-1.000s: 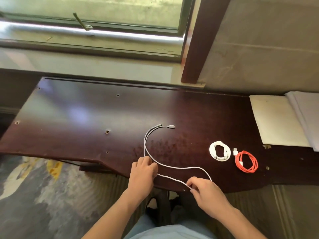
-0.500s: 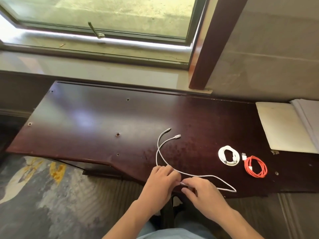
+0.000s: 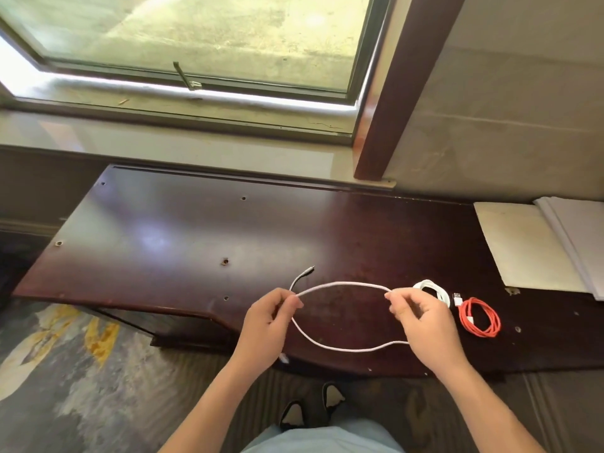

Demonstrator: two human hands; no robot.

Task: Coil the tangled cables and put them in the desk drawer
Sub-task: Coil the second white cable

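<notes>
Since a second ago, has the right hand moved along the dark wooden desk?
Yes. The right hand has moved right, toward the coiled white cable, which it now partly covers.

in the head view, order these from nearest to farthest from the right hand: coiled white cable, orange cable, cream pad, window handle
1. Coiled white cable: just behind the right hand, partly hidden by its fingers.
2. Orange cable: on the desk, to the hand's right.
3. Cream pad: at the desk's far right.
4. Window handle: far up-left, on the window frame.
</notes>
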